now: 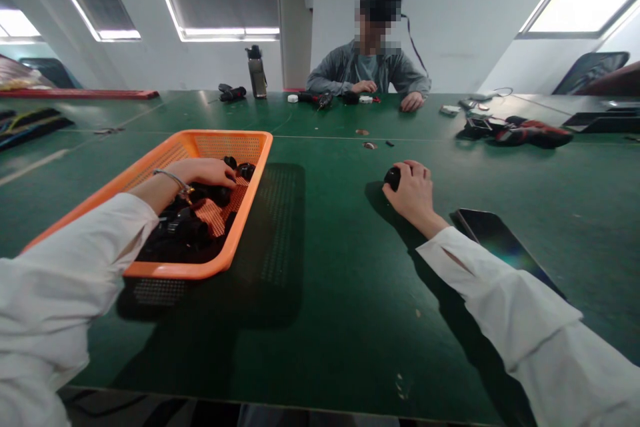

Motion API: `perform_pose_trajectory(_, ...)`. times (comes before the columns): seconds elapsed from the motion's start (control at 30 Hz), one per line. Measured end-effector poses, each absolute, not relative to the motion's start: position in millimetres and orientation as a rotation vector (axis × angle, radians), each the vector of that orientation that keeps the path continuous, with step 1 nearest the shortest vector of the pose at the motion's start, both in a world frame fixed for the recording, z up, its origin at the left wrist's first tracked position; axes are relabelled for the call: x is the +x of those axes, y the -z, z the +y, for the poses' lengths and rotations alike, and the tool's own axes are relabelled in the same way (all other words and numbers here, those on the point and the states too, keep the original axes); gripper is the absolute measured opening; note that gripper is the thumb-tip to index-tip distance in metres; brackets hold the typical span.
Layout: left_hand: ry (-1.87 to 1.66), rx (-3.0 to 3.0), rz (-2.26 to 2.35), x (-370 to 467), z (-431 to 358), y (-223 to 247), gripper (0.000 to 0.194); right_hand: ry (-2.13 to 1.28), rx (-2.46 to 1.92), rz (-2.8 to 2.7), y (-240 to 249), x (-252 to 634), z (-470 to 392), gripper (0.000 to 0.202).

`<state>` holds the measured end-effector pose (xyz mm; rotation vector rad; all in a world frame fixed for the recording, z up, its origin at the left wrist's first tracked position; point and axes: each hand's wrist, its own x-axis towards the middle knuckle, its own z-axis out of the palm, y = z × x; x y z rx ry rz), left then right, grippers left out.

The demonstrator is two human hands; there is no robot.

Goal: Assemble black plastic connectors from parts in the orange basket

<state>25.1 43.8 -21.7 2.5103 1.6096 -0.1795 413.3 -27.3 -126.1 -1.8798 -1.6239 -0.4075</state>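
My left hand (215,172) reaches down into an orange plastic basket (200,271), its fingers bent together over several black parts. What those fingers hold, if anything, is hidden. The black parts (185,230) lie in a loose pile, some with rounded, shiny surfaces; I cannot make out their kind. On the green table my right hand (414,190) is closed around a small black rounded object (393,177), mostly covered by the fingers. A silver bracelet circles my left wrist.
A dark phone (500,240) lies beside my right forearm. Across the green table (340,293) sits a person in a grey jacket (340,70), with a power drill (324,100) nearby. A bottle (257,73) stands at the back; a red-and-black tool (535,132) lies at right.
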Motion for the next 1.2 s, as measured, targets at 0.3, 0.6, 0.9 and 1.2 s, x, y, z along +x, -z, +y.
perform_pose_trajectory(0.3, -0.223, 2.45, 2.262, 43.2, 16.3, -23.6, 0.064, 0.448, -1.851, -1.614, 124.8, 411.5, -27.6, 0.038)
perform_pose_trajectory(0.6, -0.538, 2.705, 1.606, 121.4, -92.7, -31.1, 0.036, 0.488, -1.661, -1.688, 109.9, 393.7, -38.8, 0.032)
perform_pose_trajectory(0.9, -0.639, 2.391, 1.197, 169.2, -95.9, 71.1, 0.022, -0.355, -1.19, -2.046, 107.7, 356.1, -59.2, 0.018)
perform_pose_trajectory(1.2, -0.905, 2.025, 1.07, 163.2, -52.7, 89.3, 0.018, -0.79, -1.115, -2.023, 106.8, 335.2, -71.6, 0.045)
